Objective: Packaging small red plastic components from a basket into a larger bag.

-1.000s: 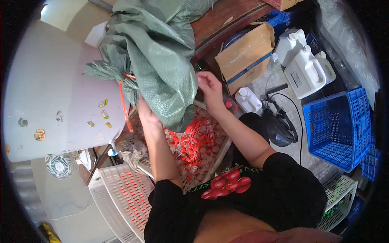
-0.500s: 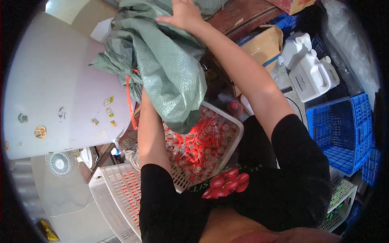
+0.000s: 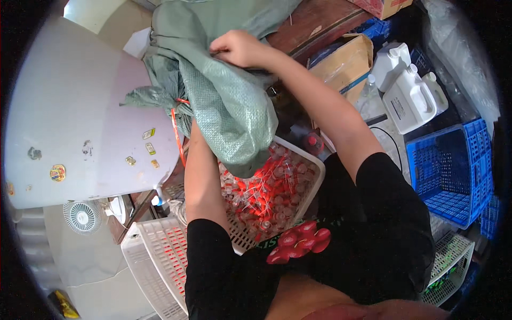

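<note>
A large green woven sack (image 3: 229,101) hangs in front of me, tied at one corner with a red strip (image 3: 176,133). My right hand (image 3: 240,49) has its fingers curled onto the top of the sack, gathering a fold. The left forearm (image 3: 201,176) runs up beneath the cloth; my left hand is hidden there. Under the sack's lower end stands a white plastic basket (image 3: 316,178), filled with small clear plastic pieces with red-orange parts (image 3: 261,192).
To the left is a big whitish tank (image 3: 80,112), with a fan (image 3: 82,217) below it. Another white basket (image 3: 154,266) stands at lower left. White jugs (image 3: 408,101), a cardboard box (image 3: 344,64) and a blue crate (image 3: 453,170) are on the right.
My right hand has come down and nearer, from spread fingers to fingers curled on the sack. The sack's upper part now lies smoother and farther spread.
</note>
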Action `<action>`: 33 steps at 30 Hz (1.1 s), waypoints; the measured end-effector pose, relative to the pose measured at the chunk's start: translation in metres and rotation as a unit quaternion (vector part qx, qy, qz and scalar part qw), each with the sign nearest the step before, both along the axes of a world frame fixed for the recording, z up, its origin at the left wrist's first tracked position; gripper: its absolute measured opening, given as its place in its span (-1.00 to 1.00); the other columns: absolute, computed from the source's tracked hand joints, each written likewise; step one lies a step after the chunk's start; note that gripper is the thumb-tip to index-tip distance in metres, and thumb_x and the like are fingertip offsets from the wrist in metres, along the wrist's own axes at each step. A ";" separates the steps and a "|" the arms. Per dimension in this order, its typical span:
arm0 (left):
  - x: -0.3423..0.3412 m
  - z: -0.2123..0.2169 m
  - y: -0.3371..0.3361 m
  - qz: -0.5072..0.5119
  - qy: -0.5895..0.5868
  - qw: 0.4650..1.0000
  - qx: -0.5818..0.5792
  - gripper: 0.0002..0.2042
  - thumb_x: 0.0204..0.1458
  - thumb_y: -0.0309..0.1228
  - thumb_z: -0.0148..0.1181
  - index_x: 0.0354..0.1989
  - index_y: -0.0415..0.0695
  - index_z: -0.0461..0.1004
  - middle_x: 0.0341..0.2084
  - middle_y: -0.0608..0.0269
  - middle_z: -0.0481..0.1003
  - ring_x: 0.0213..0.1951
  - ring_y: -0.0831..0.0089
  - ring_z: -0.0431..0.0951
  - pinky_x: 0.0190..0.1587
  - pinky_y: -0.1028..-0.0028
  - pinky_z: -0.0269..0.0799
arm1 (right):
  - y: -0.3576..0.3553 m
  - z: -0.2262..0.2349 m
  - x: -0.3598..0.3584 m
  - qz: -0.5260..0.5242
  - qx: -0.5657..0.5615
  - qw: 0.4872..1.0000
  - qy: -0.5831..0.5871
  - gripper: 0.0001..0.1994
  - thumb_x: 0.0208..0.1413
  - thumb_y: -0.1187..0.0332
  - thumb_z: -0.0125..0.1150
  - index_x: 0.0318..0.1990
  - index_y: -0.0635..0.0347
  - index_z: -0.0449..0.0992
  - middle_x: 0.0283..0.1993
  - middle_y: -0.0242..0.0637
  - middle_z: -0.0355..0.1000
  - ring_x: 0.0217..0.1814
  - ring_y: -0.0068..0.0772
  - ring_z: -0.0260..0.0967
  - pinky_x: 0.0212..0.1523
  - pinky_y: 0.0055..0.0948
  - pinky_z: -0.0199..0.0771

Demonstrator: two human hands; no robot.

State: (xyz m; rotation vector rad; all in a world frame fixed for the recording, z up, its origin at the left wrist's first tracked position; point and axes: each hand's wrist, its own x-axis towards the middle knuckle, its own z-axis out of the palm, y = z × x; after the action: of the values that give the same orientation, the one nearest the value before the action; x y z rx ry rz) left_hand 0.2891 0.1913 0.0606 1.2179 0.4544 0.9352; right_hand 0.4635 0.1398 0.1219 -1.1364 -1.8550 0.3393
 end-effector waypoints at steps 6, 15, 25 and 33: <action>-0.009 0.006 -0.012 0.031 0.007 0.999 -0.034 -0.65 0.16 -0.27 -0.10 0.06 -0.17 0.19 -0.13 0.15 0.32 -0.14 0.36 0.35 -0.09 0.51 0.36 | -0.004 0.001 0.072 -0.528 0.328 0.767 0.161 -0.65 -0.27 0.31 0.30 -0.28 0.28 0.45 -0.40 -0.06 0.41 -0.35 0.08 0.35 -0.27 -0.18 0.37; 0.011 -0.007 -0.023 0.031 0.019 0.999 -0.040 -0.59 0.12 -0.27 -0.04 0.10 -0.18 0.15 -0.10 0.14 0.33 -0.09 0.39 0.34 -0.08 0.52 0.34 | 0.085 -0.078 0.118 -0.444 0.000 0.893 0.077 -0.47 -0.22 0.11 0.31 -0.08 0.19 0.38 -0.17 -0.07 0.40 -0.15 -0.16 0.39 -0.13 -0.21 0.37; 0.011 -0.043 -0.023 0.088 0.045 0.994 -0.040 -0.61 0.12 -0.27 -0.03 0.06 -0.18 0.18 -0.15 0.15 0.34 -0.14 0.39 0.35 -0.12 0.52 0.34 | 0.029 -0.078 0.099 -0.020 -0.005 0.917 0.399 -0.80 -0.23 0.68 0.03 -0.38 0.27 0.44 -0.49 -0.39 0.35 -0.42 -0.54 0.30 -0.40 -0.58 0.33; -0.004 -0.054 -0.022 0.148 0.079 0.985 -0.032 -0.63 0.11 -0.27 -0.03 0.03 -0.18 0.21 -0.19 0.16 0.36 -0.18 0.40 0.36 -0.15 0.51 0.34 | -0.003 -0.066 0.118 0.052 -0.109 0.913 0.389 -0.78 -0.25 0.71 0.06 -0.38 0.27 0.43 -0.48 -0.39 0.35 -0.45 -0.58 0.30 -0.42 -0.62 0.32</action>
State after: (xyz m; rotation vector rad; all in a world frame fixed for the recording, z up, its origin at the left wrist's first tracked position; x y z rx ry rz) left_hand 0.2853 0.1695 0.0064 1.1899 0.8022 1.0697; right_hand 0.5817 0.1373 0.0554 -0.8565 -1.1792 0.9319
